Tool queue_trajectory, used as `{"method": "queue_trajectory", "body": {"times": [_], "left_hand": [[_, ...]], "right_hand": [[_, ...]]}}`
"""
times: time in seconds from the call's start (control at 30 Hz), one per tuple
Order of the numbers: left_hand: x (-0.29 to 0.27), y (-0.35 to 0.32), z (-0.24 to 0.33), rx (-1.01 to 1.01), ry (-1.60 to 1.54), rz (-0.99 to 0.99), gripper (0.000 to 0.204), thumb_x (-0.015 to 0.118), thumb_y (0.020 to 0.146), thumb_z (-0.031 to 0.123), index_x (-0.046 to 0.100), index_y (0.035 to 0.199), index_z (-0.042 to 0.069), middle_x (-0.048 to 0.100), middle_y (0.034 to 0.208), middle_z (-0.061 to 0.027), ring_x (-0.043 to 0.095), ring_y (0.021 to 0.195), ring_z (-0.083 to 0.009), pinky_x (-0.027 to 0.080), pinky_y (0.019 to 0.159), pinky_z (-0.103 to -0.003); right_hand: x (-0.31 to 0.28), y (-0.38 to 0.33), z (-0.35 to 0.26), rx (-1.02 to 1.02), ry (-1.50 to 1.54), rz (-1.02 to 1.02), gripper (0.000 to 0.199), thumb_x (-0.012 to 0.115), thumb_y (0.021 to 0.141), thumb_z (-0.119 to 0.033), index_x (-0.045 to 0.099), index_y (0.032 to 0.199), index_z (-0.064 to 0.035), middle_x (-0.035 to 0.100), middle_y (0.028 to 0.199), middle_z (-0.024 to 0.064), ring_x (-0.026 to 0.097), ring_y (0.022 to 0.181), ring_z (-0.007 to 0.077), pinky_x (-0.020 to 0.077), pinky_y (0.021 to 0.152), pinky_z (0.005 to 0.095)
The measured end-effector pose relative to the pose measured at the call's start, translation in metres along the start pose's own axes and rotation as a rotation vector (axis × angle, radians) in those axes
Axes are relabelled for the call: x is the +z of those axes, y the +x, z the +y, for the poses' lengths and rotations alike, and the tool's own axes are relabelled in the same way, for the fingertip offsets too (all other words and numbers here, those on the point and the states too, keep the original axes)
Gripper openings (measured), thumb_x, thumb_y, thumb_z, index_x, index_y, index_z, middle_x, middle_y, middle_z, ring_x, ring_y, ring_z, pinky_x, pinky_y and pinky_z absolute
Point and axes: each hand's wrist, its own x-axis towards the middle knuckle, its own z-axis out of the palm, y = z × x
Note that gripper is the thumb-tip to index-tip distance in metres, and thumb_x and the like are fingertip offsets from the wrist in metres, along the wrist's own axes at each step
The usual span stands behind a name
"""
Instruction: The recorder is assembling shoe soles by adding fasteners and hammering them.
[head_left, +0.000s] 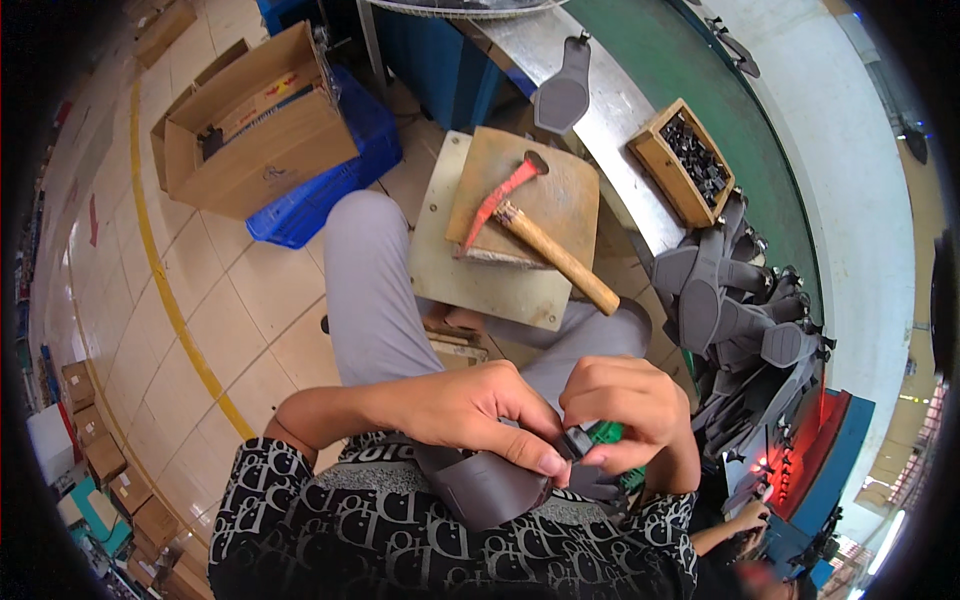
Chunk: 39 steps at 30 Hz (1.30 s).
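Note:
Close to my body, my left hand [485, 415] is closed around a dark grey flat, curved strap-like piece [488, 492], thumb on top. Beside it, my right hand [630, 408] pinches a small black block-shaped part [578, 441] at the end of that piece; whether the two are joined is hidden by the fingers. Something green [606, 432] shows under the right fingers, its kind unclear. Beyond my knees, a hammer [560, 256] with a red, claw-like head and wooden handle lies on a brown board [575, 185] atop a pale slab [428, 235].
At right, a metal-edged bench carries a wooden box [655, 160] of small black parts, a grey paddle-shaped piece [563, 100] and a heap of similar pieces [715, 290]. At left, a cardboard box [240, 165] sits on a blue crate [290, 228]. Another person's hand [748, 516] appears near red-lit equipment.

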Motion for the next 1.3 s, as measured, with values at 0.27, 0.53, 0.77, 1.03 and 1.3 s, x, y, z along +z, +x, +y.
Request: {"method": "queue_trajectory", "body": {"times": [0.27,0.53,0.77,1.03,1.3], "left_hand": [[0.007,0.0,-0.011,0.01,0.114,-0.239,0.022,0.064,0.091,0.022,0.07,0.092,0.001,0.065,0.076,-0.0124,0.062,0.07,-0.0245,0.045,0.063,-0.033],[0.008,-0.003,-0.02,0.005,0.124,-0.282,0.031,0.06,0.093,0.031,0.068,0.086,0.002,0.064,0.073,-0.0079,0.06,0.074,-0.0241,0.041,0.086,-0.035],[0.009,-0.003,-0.019,0.016,0.228,-0.233,0.029,0.062,0.092,0.03,0.067,0.084,0.003,0.064,0.072,-0.0068,0.061,0.075,-0.0225,0.04,0.09,-0.035],[0.009,0.006,-0.003,-0.022,0.419,0.09,0.029,0.068,0.086,0.023,0.062,0.073,-0.001,0.057,0.065,-0.0104,0.057,0.065,-0.0245,0.043,0.075,-0.033],[0.001,0.011,0.012,-0.143,0.464,0.195,0.028,0.069,0.085,0.02,0.061,0.069,-0.001,0.053,0.061,-0.0095,0.054,0.062,-0.0214,0.041,0.07,-0.031]], "right_hand": [[0.027,-0.002,-0.007,-0.149,0.049,-0.019,0.024,0.067,0.083,-0.018,0.059,0.078,0.0049,0.05,0.064,0.0092,0.05,0.051,0.023,0.0398,0.042,0.0311],[0.053,-0.017,0.002,-0.146,0.139,0.162,0.031,0.066,0.082,-0.021,0.058,0.071,0.0061,0.047,0.059,0.0075,0.045,0.044,0.0197,0.0346,0.038,0.0292],[0.045,-0.023,0.014,-0.193,0.111,0.11,0.032,0.067,0.085,-0.025,0.059,0.075,0.0048,0.053,0.062,0.0085,0.051,0.049,0.0221,0.0399,0.042,0.0309],[0.005,-0.014,0.104,0.373,-1.076,0.414,0.037,0.065,0.084,-0.029,0.056,0.106,-0.0008,0.059,0.095,0.0122,0.057,0.083,0.0305,0.0466,0.073,0.0376],[-0.012,-0.015,0.111,0.636,-1.077,0.261,0.03,0.063,0.088,-0.029,0.054,0.102,-0.0045,0.06,0.087,0.0137,0.062,0.074,0.0323,0.0497,0.059,0.0446]]}}
